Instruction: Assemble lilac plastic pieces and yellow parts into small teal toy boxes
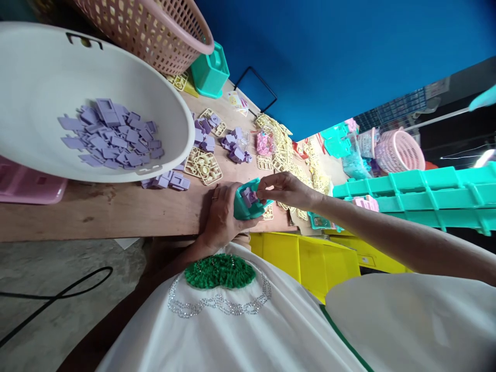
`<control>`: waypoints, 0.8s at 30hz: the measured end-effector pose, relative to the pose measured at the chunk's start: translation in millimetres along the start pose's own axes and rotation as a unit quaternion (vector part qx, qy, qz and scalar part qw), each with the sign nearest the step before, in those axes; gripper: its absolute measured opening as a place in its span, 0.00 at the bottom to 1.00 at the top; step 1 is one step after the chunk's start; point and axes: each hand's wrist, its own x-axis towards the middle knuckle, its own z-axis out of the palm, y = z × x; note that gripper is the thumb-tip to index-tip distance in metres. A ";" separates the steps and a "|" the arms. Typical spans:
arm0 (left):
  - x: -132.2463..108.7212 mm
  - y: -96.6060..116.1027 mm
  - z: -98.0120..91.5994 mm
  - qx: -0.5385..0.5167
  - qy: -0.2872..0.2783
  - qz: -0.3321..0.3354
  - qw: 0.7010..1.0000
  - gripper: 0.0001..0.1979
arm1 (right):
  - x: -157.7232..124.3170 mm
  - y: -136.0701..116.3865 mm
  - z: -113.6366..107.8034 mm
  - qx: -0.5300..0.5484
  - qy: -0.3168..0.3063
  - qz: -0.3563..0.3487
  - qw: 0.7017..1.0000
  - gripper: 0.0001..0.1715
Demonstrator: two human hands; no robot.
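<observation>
teal casing [242, 209]: looked smooth plastic, slightly glossy | purple pieces [120, 138]: appeared matt plastic | basin [34, 98]: was smooth plastic | surface [101, 214]: looked like scuffed wood | shirt [263, 336]: was soft cloth | floor [127, 284]: looked rough, matt

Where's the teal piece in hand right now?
Near the head view's centre, right of the white basin, the teal piece is held in the left hand, the right hand at its right side.
</observation>
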 end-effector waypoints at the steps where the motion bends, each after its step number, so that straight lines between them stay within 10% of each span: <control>1: 0.1 0.3 -0.3 -0.002 -0.002 -0.001 1.000 0.41 | -0.3 -1.7 1.3 -0.009 0.008 0.002 1.000 0.20; 13: -0.5 -0.1 -0.4 0.009 -0.003 -0.003 1.000 0.42 | -3.8 -13.4 3.9 -0.128 0.026 -0.027 0.991 0.14; 24: -0.3 -8.3 5.5 0.026 0.003 0.031 0.999 0.39 | -17.1 -16.7 16.3 -0.357 0.083 -0.192 0.910 0.15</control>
